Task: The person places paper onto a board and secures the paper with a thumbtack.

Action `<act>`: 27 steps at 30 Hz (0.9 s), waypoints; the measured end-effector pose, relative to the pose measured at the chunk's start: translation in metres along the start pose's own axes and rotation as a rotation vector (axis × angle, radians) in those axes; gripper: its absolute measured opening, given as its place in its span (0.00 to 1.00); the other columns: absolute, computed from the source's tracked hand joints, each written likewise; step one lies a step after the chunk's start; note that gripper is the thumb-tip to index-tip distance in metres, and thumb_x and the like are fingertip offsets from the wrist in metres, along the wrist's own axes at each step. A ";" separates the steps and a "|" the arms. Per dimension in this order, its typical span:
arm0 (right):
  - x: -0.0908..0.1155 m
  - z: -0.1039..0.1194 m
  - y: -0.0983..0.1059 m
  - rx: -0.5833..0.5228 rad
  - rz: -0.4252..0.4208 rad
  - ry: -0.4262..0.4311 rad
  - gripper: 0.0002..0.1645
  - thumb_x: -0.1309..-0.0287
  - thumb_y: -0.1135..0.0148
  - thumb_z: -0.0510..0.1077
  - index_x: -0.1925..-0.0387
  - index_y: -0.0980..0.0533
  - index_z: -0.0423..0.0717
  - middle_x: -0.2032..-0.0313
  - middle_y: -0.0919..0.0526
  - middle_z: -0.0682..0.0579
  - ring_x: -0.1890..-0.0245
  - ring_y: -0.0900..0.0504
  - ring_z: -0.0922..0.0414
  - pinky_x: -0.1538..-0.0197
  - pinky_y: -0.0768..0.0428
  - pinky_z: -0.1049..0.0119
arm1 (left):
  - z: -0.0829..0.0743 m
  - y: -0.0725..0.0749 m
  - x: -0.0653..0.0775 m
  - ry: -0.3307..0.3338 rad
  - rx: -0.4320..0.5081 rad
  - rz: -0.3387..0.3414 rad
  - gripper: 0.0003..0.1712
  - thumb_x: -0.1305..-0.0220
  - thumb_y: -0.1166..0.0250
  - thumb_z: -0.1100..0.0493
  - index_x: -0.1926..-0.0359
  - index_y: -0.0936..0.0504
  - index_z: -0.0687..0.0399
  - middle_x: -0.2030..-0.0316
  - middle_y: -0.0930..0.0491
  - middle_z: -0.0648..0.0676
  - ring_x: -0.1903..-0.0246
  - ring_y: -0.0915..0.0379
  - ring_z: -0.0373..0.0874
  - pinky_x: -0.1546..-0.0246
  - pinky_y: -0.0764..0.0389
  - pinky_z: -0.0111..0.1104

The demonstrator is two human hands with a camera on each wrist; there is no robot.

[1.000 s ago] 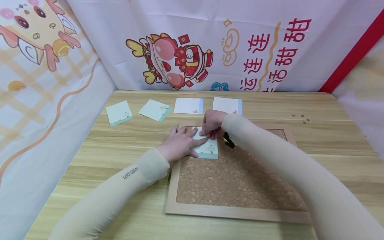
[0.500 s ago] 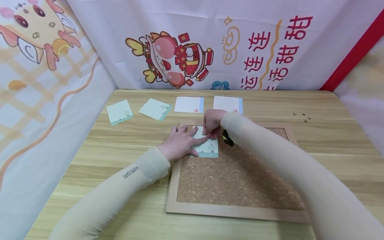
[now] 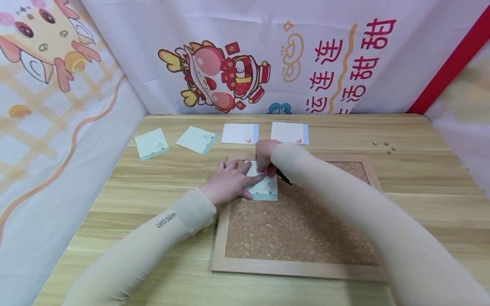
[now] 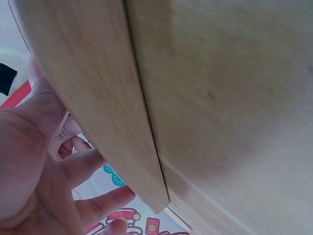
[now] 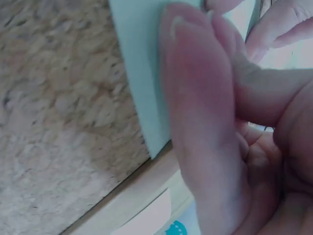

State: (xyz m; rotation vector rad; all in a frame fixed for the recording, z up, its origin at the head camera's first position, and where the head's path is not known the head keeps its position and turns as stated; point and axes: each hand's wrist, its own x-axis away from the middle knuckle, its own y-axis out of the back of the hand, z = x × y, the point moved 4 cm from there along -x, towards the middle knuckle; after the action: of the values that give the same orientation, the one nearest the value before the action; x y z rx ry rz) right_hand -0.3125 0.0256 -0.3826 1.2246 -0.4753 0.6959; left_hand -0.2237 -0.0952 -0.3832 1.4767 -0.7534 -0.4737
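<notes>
A framed cork board [image 3: 287, 229] lies on the table, with a pale green note [image 3: 264, 194] over its far left corner. My left hand [image 3: 229, 182] reaches over the left frame bar [image 4: 93, 78], its spread fingers pressing the note. On the note's upper part, the curled fingers of my right hand [image 3: 265, 154] bear down, thumb and fingertips close together. In the right wrist view a finger [image 5: 200, 93] runs along the green note [image 5: 139, 73], near the left hand's fingers [image 5: 283, 24]. I cannot tell what, if anything, the right fingertips pinch.
Two more green notes, one at far left [image 3: 152, 143] and one beside it [image 3: 196, 139], lie along the back. Two white notes with blue edges [image 3: 239, 133] [image 3: 289, 132] lie behind the board. Several small metal pieces [image 3: 386, 144] are at back right. Printed cloth [image 3: 229, 25] hangs behind.
My right hand has shifted slightly left on the note and its wrist has turned, so less of the black item at that wrist shows. The left hand stays in place.
</notes>
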 end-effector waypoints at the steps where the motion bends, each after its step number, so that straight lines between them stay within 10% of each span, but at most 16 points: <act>1: -0.001 0.001 0.000 0.022 -0.012 -0.001 0.10 0.40 0.31 0.42 0.63 0.20 0.38 0.74 0.14 0.46 0.79 0.16 0.58 0.68 0.17 0.68 | 0.000 0.001 0.001 -0.001 -0.003 -0.003 0.41 0.43 0.38 0.34 0.28 0.35 0.30 0.27 0.42 0.62 0.37 0.41 0.67 0.51 0.39 0.56; 13: 0.007 -0.003 0.002 0.018 -0.046 0.079 0.11 0.39 0.31 0.43 0.58 0.20 0.41 0.70 0.15 0.46 0.76 0.16 0.56 0.68 0.18 0.65 | -0.002 0.000 0.002 0.009 -0.001 0.020 0.39 0.41 0.39 0.34 0.28 0.35 0.29 0.26 0.44 0.61 0.34 0.44 0.68 0.50 0.39 0.57; 19: 0.041 -0.026 0.021 -0.190 -0.082 0.221 0.08 0.34 0.36 0.42 0.59 0.21 0.41 0.66 0.15 0.42 0.72 0.16 0.51 0.64 0.17 0.58 | -0.004 0.000 0.000 0.030 0.021 0.065 0.39 0.39 0.40 0.34 0.27 0.37 0.27 0.25 0.47 0.60 0.33 0.47 0.68 0.45 0.42 0.62; 27: 0.102 -0.062 0.060 -0.111 -0.323 0.257 0.08 0.32 0.39 0.43 0.63 0.21 0.41 0.69 0.15 0.42 0.74 0.15 0.51 0.67 0.17 0.56 | -0.002 -0.001 0.000 0.048 0.057 0.071 0.40 0.39 0.40 0.35 0.27 0.38 0.27 0.25 0.48 0.60 0.31 0.50 0.68 0.43 0.45 0.63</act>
State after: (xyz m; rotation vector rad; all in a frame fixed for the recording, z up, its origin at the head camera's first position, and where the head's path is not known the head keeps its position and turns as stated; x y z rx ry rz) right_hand -0.2852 0.1184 -0.2906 1.0581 -0.0969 0.5328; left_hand -0.2221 -0.0942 -0.3845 1.5040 -0.7842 -0.3641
